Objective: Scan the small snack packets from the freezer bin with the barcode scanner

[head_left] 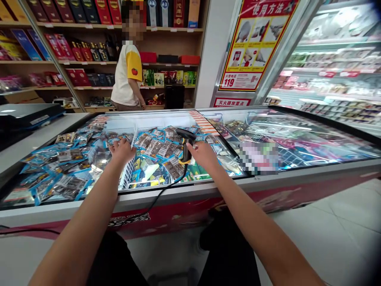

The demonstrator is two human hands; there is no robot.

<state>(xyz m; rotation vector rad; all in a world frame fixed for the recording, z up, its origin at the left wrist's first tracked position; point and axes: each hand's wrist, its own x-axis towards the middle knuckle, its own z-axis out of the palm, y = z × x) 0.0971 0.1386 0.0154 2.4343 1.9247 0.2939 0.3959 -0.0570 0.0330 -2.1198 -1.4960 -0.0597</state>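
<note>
My right hand (201, 154) is closed around the grip of a black and yellow barcode scanner (186, 140), held over the open middle of a chest freezer (190, 190). The scanner's black cable (154, 200) runs down over the freezer's front rim. My left hand (121, 151) reaches into the freezer with fingers bent, touching blue frozen-food packets (154, 147). I cannot make out whether it grips one. More blue packets (53, 167) fill the freezer's left section.
A glass lid (297, 139) covers the freezer's right half. Behind the freezer stands a person in a white and yellow shirt (127, 75) before wooden shelves of boxed goods (89, 51). A red poster (256, 39) and an open chiller (336, 71) are at right. A black counter device (26, 115) sits left.
</note>
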